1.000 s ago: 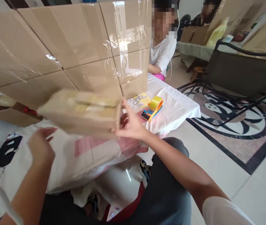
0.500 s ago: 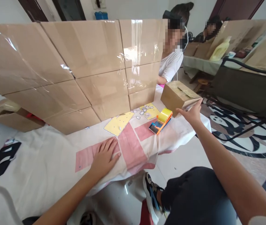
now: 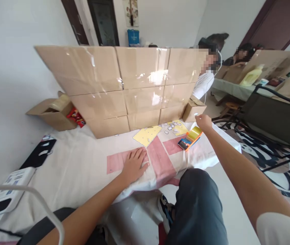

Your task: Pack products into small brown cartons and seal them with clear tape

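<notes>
My left hand (image 3: 135, 165) lies flat on the pink and white tablecloth (image 3: 83, 158), fingers spread, holding nothing. My right hand (image 3: 204, 122) is closed beside the front of a small cardboard box (image 3: 190, 112); its fingertips are partly hidden, and whether something small is in them I cannot make out. A whitish spot shows on the box near the fingers. Just below that hand lies an orange and blue tape dispenser (image 3: 187, 142) with a yellow tape roll (image 3: 195, 132). Yellow paper pieces (image 3: 147, 134) and small white scraps (image 3: 170, 127) lie left of the dispenser.
A tall taped cardboard partition (image 3: 145, 98) stands along the table's back. At left are an open carton (image 3: 55, 114), red packets (image 3: 76, 117), a black item (image 3: 39, 152) and a white device (image 3: 12, 189). Behind the partition sits a person (image 3: 203, 85). A folding chair (image 3: 275, 119) is at right.
The small box now stands farther back, close against the partition's right end. My right hand has gone from gripping its side to a closed shape in front. My view has turned left.
</notes>
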`<action>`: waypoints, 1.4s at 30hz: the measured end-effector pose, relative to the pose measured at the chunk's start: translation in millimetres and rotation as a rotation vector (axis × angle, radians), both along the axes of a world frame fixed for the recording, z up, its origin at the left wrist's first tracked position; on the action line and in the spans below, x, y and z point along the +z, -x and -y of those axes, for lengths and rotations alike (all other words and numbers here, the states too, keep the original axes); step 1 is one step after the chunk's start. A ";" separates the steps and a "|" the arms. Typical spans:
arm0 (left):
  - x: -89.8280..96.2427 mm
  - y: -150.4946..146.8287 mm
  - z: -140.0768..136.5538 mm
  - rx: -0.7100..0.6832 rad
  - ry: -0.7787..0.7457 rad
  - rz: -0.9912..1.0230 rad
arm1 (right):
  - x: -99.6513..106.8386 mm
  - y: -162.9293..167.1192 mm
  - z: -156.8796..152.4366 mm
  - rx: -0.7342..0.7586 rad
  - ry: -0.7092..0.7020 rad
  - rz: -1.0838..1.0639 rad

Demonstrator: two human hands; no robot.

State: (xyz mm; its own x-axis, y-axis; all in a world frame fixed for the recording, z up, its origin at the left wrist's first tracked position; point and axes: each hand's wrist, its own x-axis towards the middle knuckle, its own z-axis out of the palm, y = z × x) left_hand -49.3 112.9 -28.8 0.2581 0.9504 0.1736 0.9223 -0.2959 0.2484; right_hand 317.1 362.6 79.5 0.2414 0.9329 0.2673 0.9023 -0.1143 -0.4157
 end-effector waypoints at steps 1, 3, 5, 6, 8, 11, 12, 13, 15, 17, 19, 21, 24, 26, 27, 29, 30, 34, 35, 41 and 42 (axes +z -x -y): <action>0.4 0.1 0.7 -0.010 0.002 0.012 | 5.5 11.9 12.0 0.004 -0.041 0.027; 3.2 0.7 3.3 -0.027 0.002 0.031 | 16.8 41.0 36.6 0.080 -0.107 0.086; 10.1 2.8 7.5 -0.037 -0.009 0.039 | 25.3 78.1 61.0 0.248 -0.153 0.162; 15.6 5.0 10.0 -0.044 -0.015 0.039 | 27.2 99.6 73.1 0.348 -0.158 0.196; 30.2 13.1 15.0 -0.055 -0.022 0.037 | 24.1 147.6 97.4 0.550 -0.133 0.241; 58.1 41.6 20.0 0.024 -0.023 0.034 | 0.8 228.5 134.9 0.838 -0.034 0.270; 67.2 57.4 20.7 0.093 -0.025 0.035 | -10.6 256.7 147.7 0.914 0.005 0.273; 75.5 76.8 20.9 0.184 -0.026 0.037 | -22.7 285.0 160.5 0.980 0.041 0.267; 87.9 126.3 20.5 0.406 -0.017 0.035 | -45.8 340.4 185.0 1.098 0.100 0.245; 93.7 186.4 20.4 0.636 0.030 0.016 | -64.1 390.6 205.4 1.180 0.121 0.204; 93.4 249.3 21.2 0.839 0.097 -0.022 | -76.3 430.7 218.1 1.221 0.113 0.140; 88.6 306.5 21.5 1.022 0.165 -0.064 | -83.9 456.6 221.7 1.218 0.107 0.066; 76.2 371.2 16.4 1.155 0.285 -0.094 | -91.3 468.7 214.0 1.178 0.125 -0.057; 67.1 400.5 8.2 1.137 0.366 -0.105 | -94.8 466.0 206.6 1.159 0.150 -0.139; 62.8 412.1 3.3 1.111 0.401 -0.111 | -96.0 463.9 203.7 1.157 0.165 -0.174; 55.7 431.0 -6.5 1.053 0.464 -0.130 | -97.5 460.7 200.2 1.160 0.201 -0.228; 53.0 438.7 -10.5 1.026 0.493 -0.140 | -97.8 460.0 199.5 1.167 0.219 -0.254; 46.7 458.5 -16.0 0.956 0.592 -0.151 | -97.7 460.1 200.1 1.199 0.262 -0.368; 46.1 460.5 -15.3 0.950 0.605 -0.150 | -97.4 459.8 200.3 1.200 0.266 -0.390; 47.7 457.0 -12.3 0.959 0.605 -0.182 | -95.2 456.6 200.4 1.225 0.301 -0.441; 48.6 456.1 -12.9 0.954 0.601 -0.192 | -95.1 456.6 200.3 1.227 0.304 -0.445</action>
State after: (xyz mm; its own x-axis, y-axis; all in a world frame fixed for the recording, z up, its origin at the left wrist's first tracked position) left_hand -505.4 125.8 19.7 -0.6398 0.6893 -0.3399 0.7455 0.6641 -0.0564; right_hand -139.5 162.4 -15.6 -0.7776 0.6152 0.1298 0.2828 0.5266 -0.8017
